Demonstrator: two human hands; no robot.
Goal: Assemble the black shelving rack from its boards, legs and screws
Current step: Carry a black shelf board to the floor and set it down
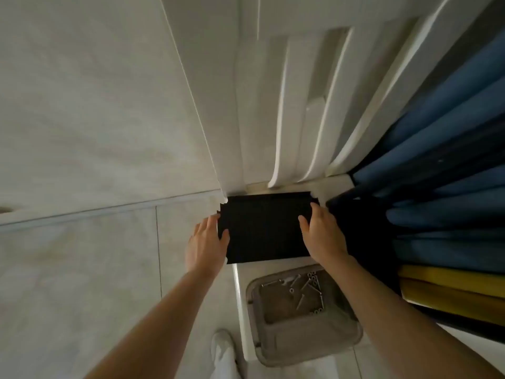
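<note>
This looks like a room in a home. The floor (82,269) is laid with large pale tiles, and a white panelled door (287,105) rises from it beside a plain pale wall (95,91). Blue curtains (451,160) hang in folds at the right (with a yellow fabric (451,291) below them), and a white stool-like stand (240,296) holds a shallow tray of screws (303,291).
</note>
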